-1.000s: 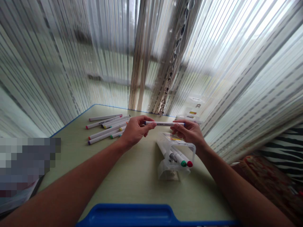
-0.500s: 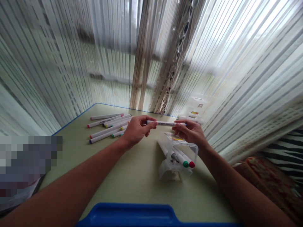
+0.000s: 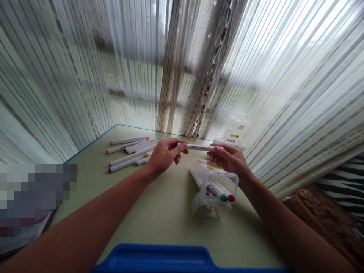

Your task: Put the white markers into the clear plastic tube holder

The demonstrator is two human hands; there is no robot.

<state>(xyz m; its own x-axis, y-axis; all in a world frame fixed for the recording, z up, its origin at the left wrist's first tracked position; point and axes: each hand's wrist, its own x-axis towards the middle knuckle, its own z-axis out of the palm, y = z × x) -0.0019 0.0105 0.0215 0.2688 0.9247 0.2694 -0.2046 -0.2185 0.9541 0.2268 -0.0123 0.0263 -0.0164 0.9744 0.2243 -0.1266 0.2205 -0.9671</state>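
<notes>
A white marker (image 3: pixel 199 147) with a dark blue end is held level above the table, stretched between both hands. My left hand (image 3: pixel 167 153) pinches its left end between thumb and fingers. At the other end, my right hand (image 3: pixel 229 156) grips it the same way, partly covering the tip. Below my right hand lies a clear plastic case (image 3: pixel 203 168), its open end facing me. Inside are several markers, among them a green-ended marker (image 3: pixel 222 194) and a red-ended marker (image 3: pixel 229 195). Left of my left hand, several loose white markers (image 3: pixel 127 161) with coloured ends lie side by side.
The pale green table (image 3: pixel 159 220) has a blue edge and a blue tray (image 3: pixel 159 258) at its front. Another clear case (image 3: pixel 231 142) stands behind my right hand. String curtains (image 3: pixel 133 68) hang along the back. A patterned cushion (image 3: pixel 321 212) is at the right.
Hardly anything differs. Both hands keep hold of the marker, which has turned slightly in the fingers, and the view has shifted a little.
</notes>
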